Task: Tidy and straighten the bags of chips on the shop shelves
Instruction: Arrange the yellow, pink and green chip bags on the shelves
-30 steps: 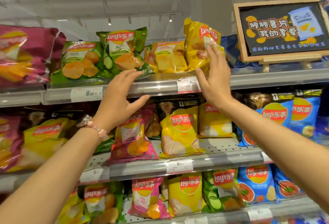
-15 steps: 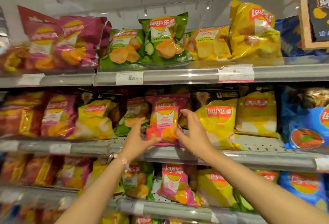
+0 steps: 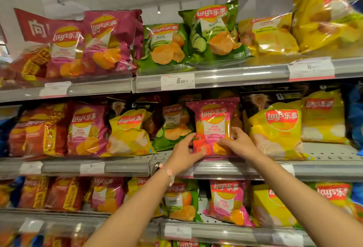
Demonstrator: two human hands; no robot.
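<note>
1. Now the pink tomato Lay's bag (image 3: pixel 213 127) stands nearly upright at the front of the middle shelf (image 3: pixel 324 170), between a green cucumber bag (image 3: pixel 172 127) and a yellow bag (image 3: pixel 275 128).
2. Judging by leaning, overlapping bags around it, most straightening remains.
3. Both arms reach forward; the left hand (image 3: pixel 184 153) and right hand (image 3: pixel 238 144) each have a curled grip on its lower corners.
</note>
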